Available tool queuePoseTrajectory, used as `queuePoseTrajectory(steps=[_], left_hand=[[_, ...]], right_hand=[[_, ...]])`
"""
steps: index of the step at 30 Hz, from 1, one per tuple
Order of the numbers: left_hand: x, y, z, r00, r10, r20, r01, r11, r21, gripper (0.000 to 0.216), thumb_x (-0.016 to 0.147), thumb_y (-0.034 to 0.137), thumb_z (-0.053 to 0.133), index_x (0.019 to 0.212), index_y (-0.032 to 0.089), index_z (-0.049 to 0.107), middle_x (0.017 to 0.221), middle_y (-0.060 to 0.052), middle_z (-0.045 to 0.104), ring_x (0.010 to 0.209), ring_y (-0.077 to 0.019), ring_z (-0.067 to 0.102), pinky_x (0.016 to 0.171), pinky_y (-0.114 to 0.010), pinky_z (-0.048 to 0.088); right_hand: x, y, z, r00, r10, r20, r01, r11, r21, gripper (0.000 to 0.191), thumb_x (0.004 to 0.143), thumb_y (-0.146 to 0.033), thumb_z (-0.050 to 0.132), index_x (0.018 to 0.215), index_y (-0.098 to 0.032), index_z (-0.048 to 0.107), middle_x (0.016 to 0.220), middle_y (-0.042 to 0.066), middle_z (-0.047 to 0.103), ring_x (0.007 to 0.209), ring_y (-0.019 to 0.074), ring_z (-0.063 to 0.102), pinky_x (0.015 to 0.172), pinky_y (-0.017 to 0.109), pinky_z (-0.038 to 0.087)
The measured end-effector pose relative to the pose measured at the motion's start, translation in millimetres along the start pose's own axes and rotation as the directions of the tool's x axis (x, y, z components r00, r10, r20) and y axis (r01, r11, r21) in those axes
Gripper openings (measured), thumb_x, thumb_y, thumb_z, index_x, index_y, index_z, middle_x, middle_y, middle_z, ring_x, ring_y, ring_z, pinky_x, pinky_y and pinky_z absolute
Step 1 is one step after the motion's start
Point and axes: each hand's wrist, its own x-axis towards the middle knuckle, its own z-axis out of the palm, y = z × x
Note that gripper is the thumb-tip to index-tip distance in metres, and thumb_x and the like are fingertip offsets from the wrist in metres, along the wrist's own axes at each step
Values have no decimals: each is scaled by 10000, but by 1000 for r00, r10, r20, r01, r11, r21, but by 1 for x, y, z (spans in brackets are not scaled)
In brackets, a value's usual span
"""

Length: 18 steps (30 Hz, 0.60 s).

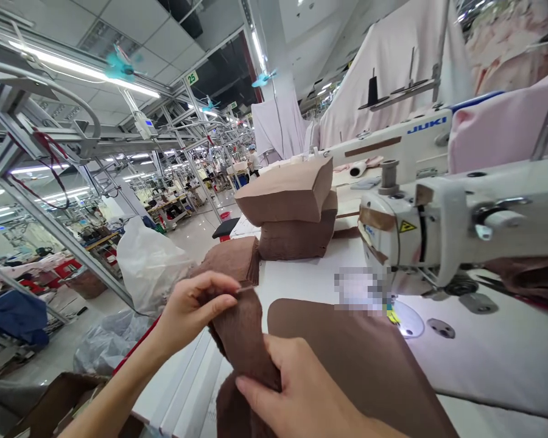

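Note:
A strip of dark brown fabric (244, 337) stretches between my hands above the table's front left part. My left hand (201, 304) pinches its upper end between thumb and fingertips. Lower down, my right hand (296, 383) is closed around the same fabric, thumb on top; its lower part folds below that hand and runs out of view. To the right, a larger flat brown fabric panel (342, 347) lies on the white table, reaching toward the sewing machine's needle area. Just behind my left hand sits a stack of brown cut pieces (232, 255).
A white sewing machine (438, 225) occupies the right side, its lamp lighting the needle plate (408, 319). Tan pieces (283, 188) are piled on a darker brown stack (296, 237) at the back. Left of the table are a plastic bag (144, 261) and a cardboard box (59, 401).

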Motion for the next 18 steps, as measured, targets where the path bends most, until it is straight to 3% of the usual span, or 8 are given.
queuePoseTrajectory(steps=[2,4,7,9,11,14,16,18], left_hand=[[-12,-15,1,993,-117,21,118,992,-52,300,808,439,696,755,144,672,626,-40,661,556,-130,602,517,-206,483],[-24,-25,7,983,-179,-52,171,977,-128,311,864,462,628,793,158,623,591,-7,622,546,-116,575,537,-207,481],[-36,-27,17,960,-269,-82,240,935,-259,362,908,539,530,1007,197,596,775,-25,665,744,-138,618,719,-245,510],[-36,-22,19,942,-315,116,335,892,-302,583,899,687,380,1158,204,580,931,-74,680,885,-179,628,802,-287,505],[-33,-19,17,857,-357,370,472,832,-290,741,863,775,263,1184,199,600,968,-101,681,899,-209,632,773,-310,508],[-31,-20,14,757,-401,516,577,781,-240,576,803,721,529,945,189,696,844,-66,683,798,-190,625,731,-285,495],[-32,-23,14,750,-427,505,600,762,-245,452,714,610,726,791,167,692,775,-39,669,750,-159,608,718,-247,478],[-32,-19,12,786,-469,404,590,765,-260,434,722,589,731,751,159,676,725,-24,651,686,-135,588,655,-215,463]], right_hand=[[-4,7,1,999,38,24,-38,999,34,155,754,-111,563,693,-188,443,653,-45,427,605,114,363,546,246,288],[-7,8,3,995,81,51,-84,995,57,165,708,-78,574,697,-184,448,673,-36,414,624,118,349,549,243,277],[-9,1,5,991,99,93,-106,992,75,224,664,-81,616,691,-188,421,667,-36,392,617,120,334,543,246,255],[-11,-2,4,994,62,87,-70,993,94,190,674,-110,603,813,-192,503,671,-39,416,606,128,358,551,250,270],[-14,1,1,998,0,62,-8,992,125,446,693,-145,551,1130,-232,556,721,-31,487,621,150,427,569,252,307],[-16,16,-5,996,-90,27,86,986,146,738,691,-205,503,1408,-341,395,848,-12,594,694,184,529,605,256,372],[-17,25,-7,995,-98,-1,97,987,125,729,676,-233,499,1392,-348,417,898,0,630,716,196,567,614,261,405],[-20,29,-6,996,-81,-36,83,994,65,663,687,-265,523,1343,-334,458,910,-1,654,730,196,605,620,256,441]])
